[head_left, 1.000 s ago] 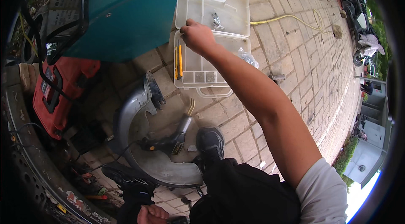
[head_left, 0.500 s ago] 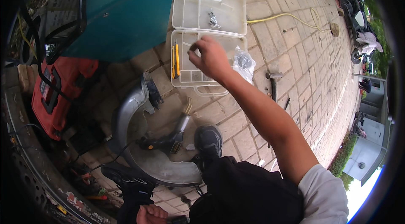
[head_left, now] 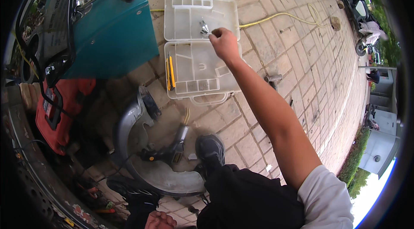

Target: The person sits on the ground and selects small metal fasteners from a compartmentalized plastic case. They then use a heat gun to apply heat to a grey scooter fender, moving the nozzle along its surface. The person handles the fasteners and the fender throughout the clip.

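Observation:
My right hand (head_left: 225,44) reaches over the opened clear plastic case (head_left: 185,22), fingers pinched together beside several small shiny metal pieces (head_left: 204,26) in its far half. What sits between the fingertips is too small to make out. In the near half lies a yellow utility knife (head_left: 171,73), along the left wall. At the lower edge is my left hand (head_left: 160,220), fingers curled, partly cut off; its contents are hidden. Between my shoes lies a curved grey plastic part (head_left: 170,180), with a black corded hand tool (head_left: 174,153) across it, its silver barrel ending in two brass-coloured prongs.
A teal metal box (head_left: 114,39) stands at the far left, above a red hard case (head_left: 58,119). To the right, a hammer (head_left: 273,79) is partly behind my forearm. A yellow cord (head_left: 280,14) runs over the brick paving. Parked motorbikes (head_left: 358,9) stand at the far right.
My right hand has moved from the case's near half up to the metal pieces in its far half. The clear plastic bag beside the case no longer shows. The view has shifted slightly.

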A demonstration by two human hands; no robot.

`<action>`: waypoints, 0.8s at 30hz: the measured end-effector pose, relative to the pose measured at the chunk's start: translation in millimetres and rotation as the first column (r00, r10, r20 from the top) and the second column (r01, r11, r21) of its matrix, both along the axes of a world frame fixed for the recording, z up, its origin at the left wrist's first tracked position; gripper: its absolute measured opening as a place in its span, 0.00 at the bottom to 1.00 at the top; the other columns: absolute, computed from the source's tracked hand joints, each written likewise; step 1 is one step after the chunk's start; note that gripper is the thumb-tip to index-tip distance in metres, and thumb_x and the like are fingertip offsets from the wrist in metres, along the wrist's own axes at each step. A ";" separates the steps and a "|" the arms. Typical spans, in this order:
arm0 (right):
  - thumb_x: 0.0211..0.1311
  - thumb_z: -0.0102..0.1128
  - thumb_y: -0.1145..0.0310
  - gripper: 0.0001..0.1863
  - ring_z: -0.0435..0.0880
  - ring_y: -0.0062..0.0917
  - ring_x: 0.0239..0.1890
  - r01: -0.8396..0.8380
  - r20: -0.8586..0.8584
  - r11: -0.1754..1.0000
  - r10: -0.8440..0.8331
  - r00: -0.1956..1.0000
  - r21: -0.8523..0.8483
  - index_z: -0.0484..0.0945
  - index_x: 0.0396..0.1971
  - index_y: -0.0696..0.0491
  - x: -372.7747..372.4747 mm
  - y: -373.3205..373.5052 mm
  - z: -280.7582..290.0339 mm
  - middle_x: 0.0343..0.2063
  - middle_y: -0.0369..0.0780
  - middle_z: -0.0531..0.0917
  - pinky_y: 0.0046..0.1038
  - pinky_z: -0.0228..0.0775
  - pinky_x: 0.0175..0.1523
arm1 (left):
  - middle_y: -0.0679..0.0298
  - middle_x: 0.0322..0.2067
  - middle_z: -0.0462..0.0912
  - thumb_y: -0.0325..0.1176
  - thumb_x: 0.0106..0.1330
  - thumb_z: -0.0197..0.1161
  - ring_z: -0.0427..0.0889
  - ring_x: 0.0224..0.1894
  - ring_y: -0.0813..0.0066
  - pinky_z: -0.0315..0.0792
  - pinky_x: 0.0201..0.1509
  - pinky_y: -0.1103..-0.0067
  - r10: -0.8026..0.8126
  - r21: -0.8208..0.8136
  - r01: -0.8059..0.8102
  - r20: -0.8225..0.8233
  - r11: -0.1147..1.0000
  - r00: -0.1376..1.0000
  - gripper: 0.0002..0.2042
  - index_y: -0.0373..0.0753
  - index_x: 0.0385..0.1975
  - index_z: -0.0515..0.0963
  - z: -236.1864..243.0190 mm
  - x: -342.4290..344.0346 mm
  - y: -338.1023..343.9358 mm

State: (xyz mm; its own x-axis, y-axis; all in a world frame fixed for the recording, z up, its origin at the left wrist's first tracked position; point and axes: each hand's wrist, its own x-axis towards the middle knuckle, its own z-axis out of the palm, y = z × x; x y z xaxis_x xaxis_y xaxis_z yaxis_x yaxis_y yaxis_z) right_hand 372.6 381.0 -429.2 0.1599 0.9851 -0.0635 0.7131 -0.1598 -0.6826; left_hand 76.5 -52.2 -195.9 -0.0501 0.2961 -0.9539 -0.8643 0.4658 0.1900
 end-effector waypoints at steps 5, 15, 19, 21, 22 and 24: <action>0.49 0.70 0.57 0.25 0.83 0.37 0.46 0.054 0.328 0.974 0.022 0.945 -0.220 0.81 0.46 0.55 -9.2 49.0 -20.4 0.43 0.45 0.84 0.38 0.71 0.52 | 0.64 0.34 0.70 0.28 0.60 0.59 0.69 0.36 0.71 0.65 0.40 0.74 0.004 0.021 -0.004 -0.003 1.000 1.000 0.08 0.39 0.38 0.70 -3.7 -3.2 0.5; 0.52 0.68 0.61 0.18 0.85 0.35 0.41 0.104 0.128 0.964 -0.074 0.989 -0.245 0.84 0.41 0.55 -14.9 50.5 -26.8 0.37 0.44 0.86 0.34 0.73 0.48 | 0.64 0.32 0.70 0.27 0.59 0.59 0.69 0.34 0.71 0.66 0.39 0.75 0.001 -0.009 -0.001 -0.024 1.000 1.000 0.07 0.39 0.37 0.71 -4.0 -4.7 10.0; 0.52 0.67 0.62 0.15 0.86 0.36 0.34 -0.042 -0.126 0.996 0.032 0.992 -0.083 0.85 0.34 0.58 -24.4 12.5 2.2 0.30 0.46 0.87 0.32 0.76 0.43 | 0.64 0.32 0.70 0.27 0.59 0.59 0.68 0.33 0.71 0.65 0.39 0.75 0.016 -0.013 -0.016 -0.026 1.000 1.000 0.07 0.39 0.37 0.71 -3.1 -4.5 8.0; 0.52 0.68 0.62 0.16 0.87 0.31 0.30 -0.124 -0.259 0.984 0.089 0.962 -0.124 0.85 0.33 0.61 -34.2 -27.7 12.4 0.26 0.46 0.86 0.30 0.77 0.40 | 0.64 0.32 0.70 0.28 0.60 0.59 0.68 0.33 0.71 0.65 0.39 0.74 0.020 -0.009 -0.020 -0.036 1.000 0.999 0.07 0.39 0.37 0.71 -2.4 -3.9 5.6; 0.53 0.67 0.63 0.15 0.86 0.30 0.29 -0.150 -0.321 0.977 0.094 0.942 -0.154 0.85 0.32 0.61 -41.3 -44.4 14.1 0.25 0.45 0.86 0.30 0.77 0.39 | 0.64 0.32 0.70 0.28 0.60 0.59 0.68 0.33 0.71 0.65 0.39 0.74 0.011 -0.009 -0.012 -0.034 1.000 0.999 0.07 0.39 0.37 0.72 -2.4 -3.9 4.7; 0.54 0.66 0.64 0.15 0.86 0.31 0.30 -0.136 -0.324 0.948 0.038 0.945 -0.286 0.84 0.33 0.61 -55.1 -61.9 10.9 0.26 0.44 0.86 0.31 0.77 0.41 | 0.65 0.31 0.70 0.29 0.60 0.59 0.68 0.33 0.71 0.65 0.39 0.74 -0.008 -0.008 0.008 -0.032 1.000 0.999 0.07 0.40 0.37 0.72 -2.5 -4.1 3.0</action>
State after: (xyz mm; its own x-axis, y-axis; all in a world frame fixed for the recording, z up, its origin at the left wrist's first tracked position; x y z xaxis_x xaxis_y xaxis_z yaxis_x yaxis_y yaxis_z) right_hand 317.5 319.1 -418.3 -0.0013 0.9203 -0.3911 0.4938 -0.3395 -0.8006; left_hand 72.4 -49.2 -198.4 -0.0782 0.2893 -0.9540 -0.8540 0.4743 0.2139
